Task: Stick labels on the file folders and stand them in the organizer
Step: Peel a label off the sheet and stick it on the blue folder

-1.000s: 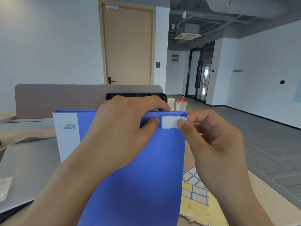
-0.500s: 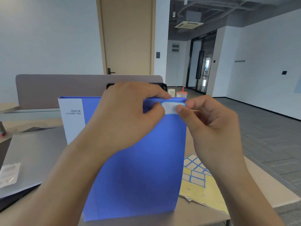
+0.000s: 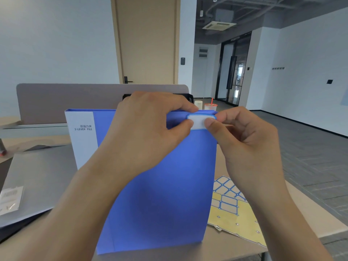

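Both thumbs press on a white label [image 3: 200, 121] at the top right corner of a blue folder [image 3: 160, 194]: the left hand [image 3: 148, 129] pinches the folder's top edge with its thumb on the label's left end, and the right hand [image 3: 243, 140] pins the right end. The folder stands upright on the desk [image 3: 222, 247], beside a label sheet [image 3: 231, 210]. To stick it well, I would rub from the middle outward, then check that the corners lie flat. The black organizer [image 3: 189, 98] waits behind.
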Demonstrator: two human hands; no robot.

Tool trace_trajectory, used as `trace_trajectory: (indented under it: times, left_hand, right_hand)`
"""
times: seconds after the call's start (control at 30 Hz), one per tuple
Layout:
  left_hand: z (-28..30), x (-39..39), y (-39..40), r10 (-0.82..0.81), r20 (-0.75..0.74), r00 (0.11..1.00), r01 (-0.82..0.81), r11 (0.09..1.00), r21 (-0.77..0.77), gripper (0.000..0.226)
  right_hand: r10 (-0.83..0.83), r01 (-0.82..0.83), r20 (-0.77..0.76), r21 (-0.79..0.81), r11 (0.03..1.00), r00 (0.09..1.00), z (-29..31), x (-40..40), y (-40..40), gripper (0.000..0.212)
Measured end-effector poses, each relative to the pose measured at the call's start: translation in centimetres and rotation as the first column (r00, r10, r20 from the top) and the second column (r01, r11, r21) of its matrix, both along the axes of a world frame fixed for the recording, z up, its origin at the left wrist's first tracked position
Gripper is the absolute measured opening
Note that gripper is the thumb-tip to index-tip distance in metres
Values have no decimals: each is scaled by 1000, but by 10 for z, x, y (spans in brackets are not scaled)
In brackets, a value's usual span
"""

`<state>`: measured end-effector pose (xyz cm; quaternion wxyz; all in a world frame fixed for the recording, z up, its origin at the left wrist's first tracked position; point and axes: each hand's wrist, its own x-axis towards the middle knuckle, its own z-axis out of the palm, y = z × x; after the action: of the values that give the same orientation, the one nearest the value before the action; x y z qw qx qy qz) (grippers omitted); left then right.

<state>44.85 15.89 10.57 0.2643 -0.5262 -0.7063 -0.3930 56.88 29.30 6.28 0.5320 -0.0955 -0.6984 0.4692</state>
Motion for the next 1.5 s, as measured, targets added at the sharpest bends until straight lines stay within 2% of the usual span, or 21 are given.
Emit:
trace_trajectory:
  times: [0.57,1.2,1.4,1.5]
  left_hand:
    - [-2,-3,1,-12,-28,1000,12,1000,10,28]
    - [-2,-2,-3,-29,-73,997,30,1000,5,25]
    - [-2,0,-2,-9,-79,997,10,1000,9,24]
    - [-2,0,0,1,-69,998,-1,1000,12,24]
  right_hand:
    - [-14,14,4,-20,1000,1000,-1,-3,0,16]
    - [-195,197,-33,60,979,980,-7,-9,-8,15]
    - [-137,136,-110,-15,991,985,-3,-7,-8,30]
    - [-145,146,-104,-4,989,984,-3,-7,-8,28]
